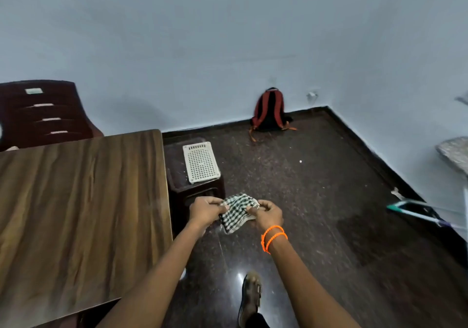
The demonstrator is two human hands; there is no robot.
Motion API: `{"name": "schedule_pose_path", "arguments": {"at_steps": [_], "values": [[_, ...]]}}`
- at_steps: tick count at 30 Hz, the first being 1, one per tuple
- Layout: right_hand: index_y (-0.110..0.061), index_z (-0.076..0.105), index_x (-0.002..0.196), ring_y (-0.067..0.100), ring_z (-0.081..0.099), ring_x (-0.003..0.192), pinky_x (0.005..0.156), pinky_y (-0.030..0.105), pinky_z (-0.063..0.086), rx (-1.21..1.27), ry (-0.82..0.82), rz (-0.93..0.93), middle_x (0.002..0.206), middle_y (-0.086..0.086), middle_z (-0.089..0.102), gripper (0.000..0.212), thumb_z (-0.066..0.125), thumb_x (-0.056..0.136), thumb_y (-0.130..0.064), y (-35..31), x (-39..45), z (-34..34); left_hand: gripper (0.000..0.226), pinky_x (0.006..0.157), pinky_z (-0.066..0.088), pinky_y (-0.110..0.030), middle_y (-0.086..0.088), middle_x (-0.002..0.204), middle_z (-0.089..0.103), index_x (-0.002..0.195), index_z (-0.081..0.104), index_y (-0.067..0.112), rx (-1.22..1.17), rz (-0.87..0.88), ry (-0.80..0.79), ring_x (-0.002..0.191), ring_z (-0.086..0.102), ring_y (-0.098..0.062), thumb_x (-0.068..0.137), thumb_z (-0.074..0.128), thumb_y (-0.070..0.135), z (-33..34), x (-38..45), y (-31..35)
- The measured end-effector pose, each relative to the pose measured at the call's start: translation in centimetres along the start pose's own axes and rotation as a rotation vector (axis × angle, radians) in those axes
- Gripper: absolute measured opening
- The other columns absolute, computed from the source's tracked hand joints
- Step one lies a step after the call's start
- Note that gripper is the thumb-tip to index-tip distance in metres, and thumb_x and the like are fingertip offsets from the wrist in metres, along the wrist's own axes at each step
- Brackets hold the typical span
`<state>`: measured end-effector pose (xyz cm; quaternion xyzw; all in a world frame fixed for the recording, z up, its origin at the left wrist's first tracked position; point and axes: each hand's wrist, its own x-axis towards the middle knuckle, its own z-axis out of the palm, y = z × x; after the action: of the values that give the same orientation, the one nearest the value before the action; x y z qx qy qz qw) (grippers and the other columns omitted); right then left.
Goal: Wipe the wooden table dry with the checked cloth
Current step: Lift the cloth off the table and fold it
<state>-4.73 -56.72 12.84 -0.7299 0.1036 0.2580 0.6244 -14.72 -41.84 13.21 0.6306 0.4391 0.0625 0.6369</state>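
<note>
While held off the dark-grained wooden bench (76,201) at lower left, green-and-white checked cloth (238,212) bunched at frame centre, over the speckled dark floor (316,201). Left hand (206,210) and right hand (268,213) pinching opposite edges, fingers (253,210) closed on fabric; likely gathering it into a pad before wiping. Bench not yet touched by the cloth.
</note>
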Motion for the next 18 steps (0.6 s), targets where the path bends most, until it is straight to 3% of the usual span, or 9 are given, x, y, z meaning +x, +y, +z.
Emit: {"name": "schedule_pose_path", "arguments": {"at_steps": [3,6,8,10,13,18], "values": [[-0.008,0.069,0.083,0.025,0.068,0.063,0.05,0.032,0.054,0.0,-0.105,0.068,0.075,0.013,0.072,0.018,0.075,0.073,0.006,-1.7,5.0,2.7,0.028,0.077,0.06,-0.033,-0.003,0.081,0.076,0.087,0.075,0.012,-0.115,-0.104,0.038,0.082,0.072,-0.016,0.063,0.088,0.011,0.5,4.5,1.7],[-0.011,0.069,0.072,0.029,0.069,0.064,0.055,0.041,0.058,-0.025,-0.137,0.093,0.075,0.017,0.073,0.019,0.076,0.066,0.005,-3.3,9.5,5.3,0.027,0.073,0.057,-0.026,-0.012,0.086,0.075,0.094,0.07,-0.005,-0.331,-0.221,0.028,0.08,0.071,-0.018,0.069,0.08,-0.006,0.6,8.4,3.4],[-0.012,0.068,0.069,0.032,0.07,0.066,0.059,0.051,0.06,-0.061,-0.16,0.104,0.071,0.014,0.073,0.018,0.078,0.057,-0.003,-3.6,12.9,7.1,0.03,0.081,0.055,-0.028,-0.014,0.088,0.074,0.099,0.067,-0.011,-0.407,-0.255,0.068,0.083,0.07,-0.02,0.07,0.076,-0.012,0.5,10.8,4.2],[-0.012,0.067,0.067,0.031,0.069,0.064,0.059,0.055,0.059,-0.1,-0.18,0.105,0.068,0.012,0.073,0.023,0.077,0.047,-0.011,-3.6,15.6,8.9,0.037,0.085,0.054,-0.03,-0.015,0.094,0.073,0.104,0.066,-0.009,-0.424,-0.275,0.149,0.088,0.07,-0.021,0.069,0.078,-0.012,-0.1,12.9,4.5],[-0.013,0.062,0.065,0.024,0.062,0.059,0.06,0.043,0.056,-0.141,-0.232,0.12,0.065,0.008,0.07,0.028,0.076,0.041,-0.016,-3.9,18.9,11.7,0.039,0.072,0.056,-0.023,-0.01,0.096,0.073,0.101,0.069,0.002,-0.37,-0.289,0.238,0.087,0.07,-0.017,0.066,0.083,-0.004,-1.4,17.4,4.7],[-0.013,0.061,0.067,0.021,0.058,0.062,0.058,0.038,0.053,-0.2,-0.257,0.193,0.066,0.011,0.067,0.025,0.082,0.058,-0.003,-5.3,23.5,16.4,0.03,0.075,0.06,-0.039,-0.005,0.09,0.074,0.096,0.074,0.011,-0.183,-0.255,0.34,0.084,0.071,-0.017,0.068,0.084,0.007,-3.1,24.5,5.5]]}}
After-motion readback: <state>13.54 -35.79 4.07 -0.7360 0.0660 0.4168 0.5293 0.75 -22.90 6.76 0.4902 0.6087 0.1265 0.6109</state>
